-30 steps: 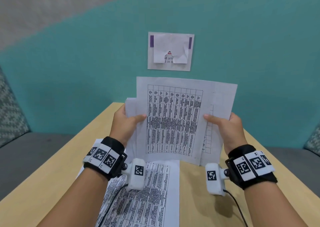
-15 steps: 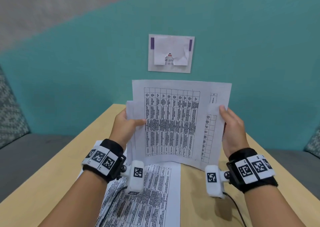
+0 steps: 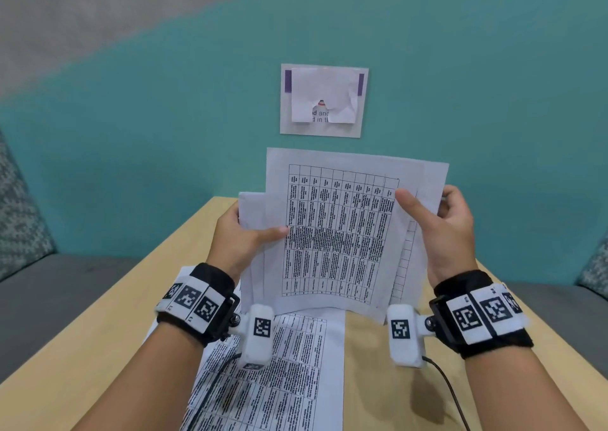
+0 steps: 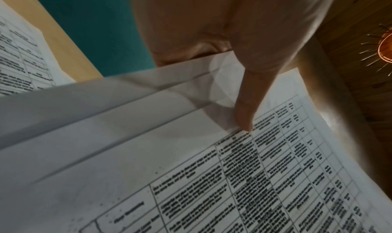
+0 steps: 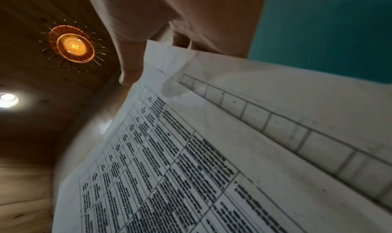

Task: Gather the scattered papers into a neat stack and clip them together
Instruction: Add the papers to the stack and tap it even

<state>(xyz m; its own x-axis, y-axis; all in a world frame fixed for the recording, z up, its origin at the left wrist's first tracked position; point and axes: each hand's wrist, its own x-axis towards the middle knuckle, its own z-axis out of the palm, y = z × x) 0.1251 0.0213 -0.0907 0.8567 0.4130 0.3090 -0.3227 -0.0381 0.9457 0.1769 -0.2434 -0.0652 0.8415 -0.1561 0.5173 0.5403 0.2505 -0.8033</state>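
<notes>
Several papers [image 3: 342, 233] are up off the bench [image 3: 371, 381], held upright and unevenly fanned between both hands. Left hand [image 3: 241, 239] pinches the left edge, thumb on the front sheet, fingers behind. Right hand [image 3: 441, 230] grips the right edge, thumb forward, fingers curled behind. More printed sheets [image 3: 289, 381] lie flat on the near bench.

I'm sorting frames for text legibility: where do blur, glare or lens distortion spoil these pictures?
Head view: evenly lit, the held sheets fairly sharp, though the wall's colour boundary bows from wide-angle distortion. Left wrist view: the near paper edges are smeared, and print sharpens only near the thumb. Right wrist view: the orange ceiling lamp and a white ceiling light flare, and the table print stays soft.
</notes>
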